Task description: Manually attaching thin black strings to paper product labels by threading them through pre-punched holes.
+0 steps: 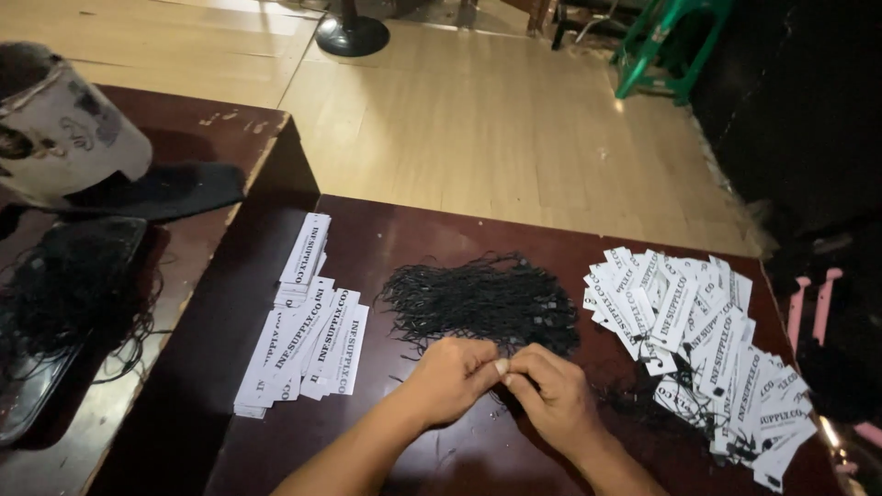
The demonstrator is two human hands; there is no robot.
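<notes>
Cord pile: a loose tangle of thin black cords (482, 301), matte, strands looping out at the edges, spread flat at the middle of the dark red-brown worktop (395, 230).
Cord in hand: too thin and dark to make out between the fingertips; cannot tell how many strands are pinched.
Left hand: left hand (447, 377) curled, thumb and forefinger pressed together at the near edge of the pile.
Right hand: right hand (554, 395) curled the same way, its fingertips meeting those of the left hand; both hands closed in a pinch, touching each other.
Pile relative to hands: directly beyond the knuckles, its near fringe reaching under the fingertips; no gap visible.
Left of pile: plain white paper tags (308, 335) with black print, laid in overlapping rows, well apart from the hands.
Right of pile: a larger heap of white tags (707, 344), scattered and overlapping, black cords threaded among them near the right wrist.
Far left: second worktop (234, 124) carrying a pale pot (60, 129), a black cloth (175, 188) and another dark tangle of cord (64, 294) on a tray.
Background: tan floor (496, 119), green stool (671, 46), black stand base (352, 35).
Obstruction: nothing lies between hands and pile.
</notes>
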